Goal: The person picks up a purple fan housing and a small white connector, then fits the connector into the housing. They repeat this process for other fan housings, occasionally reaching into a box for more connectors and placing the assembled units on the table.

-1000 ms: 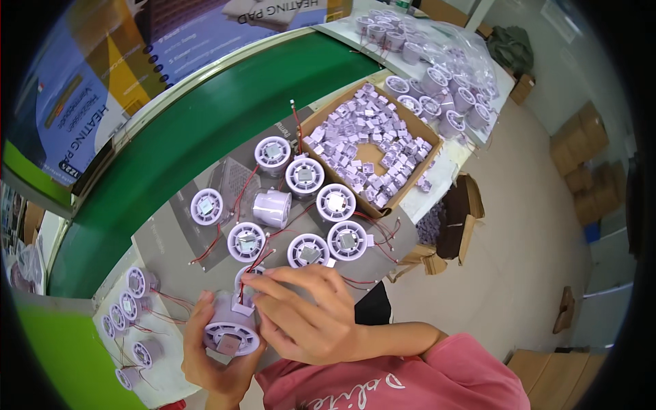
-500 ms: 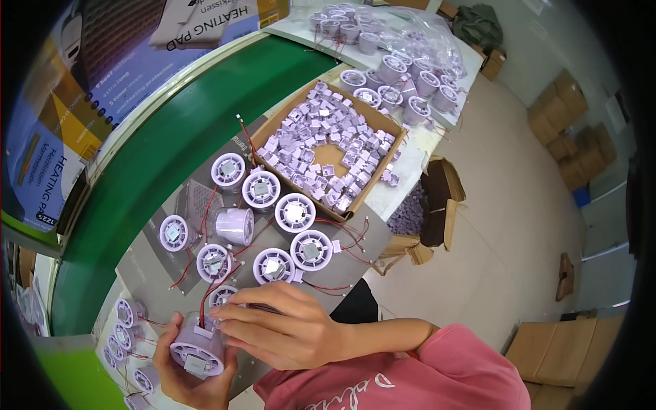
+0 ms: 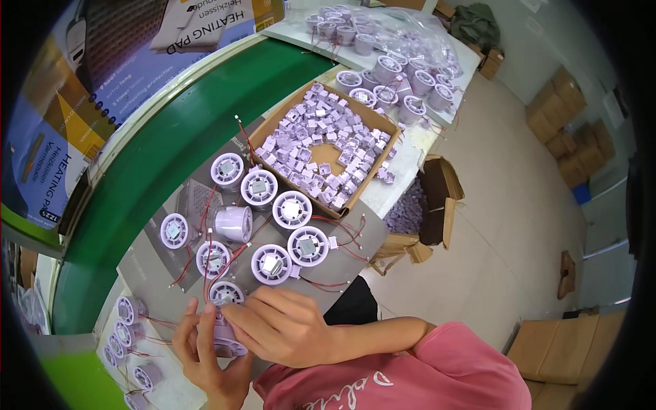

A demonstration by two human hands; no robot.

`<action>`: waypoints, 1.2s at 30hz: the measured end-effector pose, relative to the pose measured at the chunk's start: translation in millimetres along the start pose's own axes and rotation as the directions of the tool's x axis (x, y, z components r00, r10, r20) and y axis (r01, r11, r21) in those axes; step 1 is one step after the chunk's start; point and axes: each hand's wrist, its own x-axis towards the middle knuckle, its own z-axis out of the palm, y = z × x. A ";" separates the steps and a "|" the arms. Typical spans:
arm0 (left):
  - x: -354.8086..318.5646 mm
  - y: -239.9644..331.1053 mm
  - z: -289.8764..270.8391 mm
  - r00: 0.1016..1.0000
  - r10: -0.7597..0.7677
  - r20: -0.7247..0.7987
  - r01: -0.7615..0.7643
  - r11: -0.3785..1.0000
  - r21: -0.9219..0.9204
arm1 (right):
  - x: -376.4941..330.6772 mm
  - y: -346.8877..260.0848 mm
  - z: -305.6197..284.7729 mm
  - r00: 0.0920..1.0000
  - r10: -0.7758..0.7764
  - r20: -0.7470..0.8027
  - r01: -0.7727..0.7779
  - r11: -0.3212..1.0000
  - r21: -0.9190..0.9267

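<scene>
My left hand (image 3: 212,355) is curled round a lilac cup-shaped plastic housing (image 3: 225,336), low in front of me. It lies tilted, its lower rim toward my body. My right hand (image 3: 283,331) is closed against the far end of this housing, thumb and fingertips together; what they pinch is hidden behind the fingers. Thin red wires (image 3: 208,273) run up from there. Just beyond my fingertips stands another lilac housing (image 3: 227,292), and several more, such as one with a square metallic plate (image 3: 272,264), stand on the grey sheet.
An open cardboard box (image 3: 347,205) of small lilac clips sits farther back. More housings (image 3: 387,68) crowd the far white table, partly under clear plastic. A green belt (image 3: 157,143) runs along the left. Beside the table, a carton (image 3: 441,184) holds more small lilac pieces.
The housing has turned in my hands, so its ribbed round end with the metallic plate no longer shows. My left hand has shifted right, its fingers now pointing up near my right fingertips.
</scene>
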 end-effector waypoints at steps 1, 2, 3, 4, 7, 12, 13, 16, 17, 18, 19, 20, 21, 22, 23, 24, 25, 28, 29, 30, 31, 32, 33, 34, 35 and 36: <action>-1.8 -0.6 -0.3 1.000 -0.002 0.005 0.002 1.000 -0.016 | 0.1 -1.6 -0.3 1.000 -0.009 0.007 0.010 1.000 -0.017; -3.2 -0.1 -2.0 1.000 -0.002 0.003 0.002 1.000 -0.014 | 0.2 -3.3 -0.4 1.000 -0.019 0.013 0.019 0.999 -0.034; -4.8 0.8 -2.5 1.000 -0.008 -0.018 0.009 1.000 0.014 | -0.3 -4.8 -0.4 1.000 -0.019 0.013 0.020 0.999 -0.035; -5.6 1.8 -2.7 0.999 -0.014 -0.038 0.015 0.999 0.040 | -0.9 -7.1 -0.5 1.000 -0.003 0.020 0.004 0.999 -0.047; -8.1 6.4 -6.8 0.999 -0.009 -0.050 0.013 0.996 0.088 | -2.2 -14.9 0.5 0.999 0.012 0.044 -0.009 0.998 -0.068; -11.6 2.7 -6.2 0.999 0.043 0.000 -0.043 0.996 0.084 | 2.6 -20.5 -7.1 0.991 0.064 0.118 -0.053 0.994 -0.092; -11.2 3.7 -6.6 0.998 0.066 0.019 -0.068 0.991 0.113 | 4.7 -22.0 -9.4 0.986 0.096 0.138 -0.086 0.993 -0.076; -9.7 6.3 -7.5 0.998 0.061 -0.009 -0.060 0.991 0.119 | 7.2 -22.6 -10.3 0.981 0.120 0.149 -0.115 0.992 -0.041; -8.4 6.9 -8.6 0.998 0.062 -0.010 -0.061 0.991 0.118 | 7.8 -22.4 -10.0 0.984 0.114 0.140 -0.112 0.994 -0.021; -6.8 7.4 -10.5 0.997 0.078 -0.009 -0.076 0.989 0.129 | 8.8 -21.9 -10.3 0.984 0.113 0.139 -0.111 0.994 -0.022; -5.1 8.4 -12.4 0.996 0.093 -0.008 -0.091 0.986 0.140 | 10.0 -21.0 -10.7 0.984 0.100 0.145 -0.099 0.995 -0.012; -3.0 10.6 -14.3 0.996 0.094 -0.009 -0.092 0.986 0.141 | 10.6 -20.6 -10.8 0.985 0.086 0.150 -0.086 0.996 -0.002; -0.4 13.0 -14.7 0.995 0.096 0.001 -0.095 0.981 0.168 | 9.9 -19.2 -9.6 0.985 0.087 0.148 -0.087 0.996 -0.005; 0.6 14.4 -15.0 0.995 0.098 0.011 -0.098 0.976 0.196 | 9.0 -17.8 -7.5 0.988 0.090 0.122 -0.091 0.996 0.004; -0.2 12.2 -13.8 0.995 0.099 0.011 -0.100 0.976 0.195 | 8.7 -17.2 -6.6 0.991 0.094 0.096 -0.095 0.995 0.013; -1.4 7.6 -11.4 0.995 0.101 0.007 -0.100 0.968 0.231 | 9.4 -17.0 -6.8 0.991 0.093 0.096 -0.095 0.995 0.013; -2.1 5.4 -10.1 0.995 0.102 0.003 -0.099 0.959 0.267 | 10.6 -16.6 -7.2 0.991 0.101 0.089 -0.104 0.994 0.028; 4.2 6.5 -8.3 0.980 0.195 -0.039 -0.175 0.938 0.300 | 14.9 -12.6 -6.2 0.988 0.129 0.086 -0.137 0.986 0.095; 4.2 6.8 -8.7 0.980 0.193 -0.038 -0.173 0.938 0.302 | 15.6 -11.1 -5.5 0.985 0.149 0.088 -0.161 0.976 0.145; 4.4 7.3 -9.4 0.978 0.206 -0.037 -0.186 0.936 0.300 | 16.2 -10.3 -5.4 0.985 0.148 0.089 -0.160 0.976 0.148; 4.2 7.8 -10.1 0.975 0.219 -0.036 -0.198 0.934 0.297 | 16.6 -9.7 -5.3 0.979 0.174 0.107 -0.194 0.958 0.211; 3.8 8.4 -10.7 0.976 0.217 -0.036 -0.197 0.934 0.299 | 16.3 -9.9 -5.2 0.972 0.199 0.126 -0.227 0.935 0.271; 3.4 9.1 -11.0 0.976 0.213 -0.043 -0.191 0.935 0.298 | 16.3 -10.5 -4.5 0.972 0.196 0.128 -0.225 0.935 0.274; 3.3 9.7 -11.2 0.977 0.208 -0.050 -0.185 0.937 0.296 | 16.4 -11.3 -3.1 0.968 0.215 0.128 -0.245 0.922 0.300; 4.3 9.4 -10.8 0.977 0.207 -0.052 -0.183 0.937 0.299 | 16.4 -12.1 -1.7 0.963 0.235 0.129 -0.265 0.908 0.325; 5.6 8.5 -9.7 0.969 0.237 -0.076 -0.204 0.930 0.307 | 16.2 -13.7 -0.7 0.963 0.234 0.132 -0.265 0.908 0.326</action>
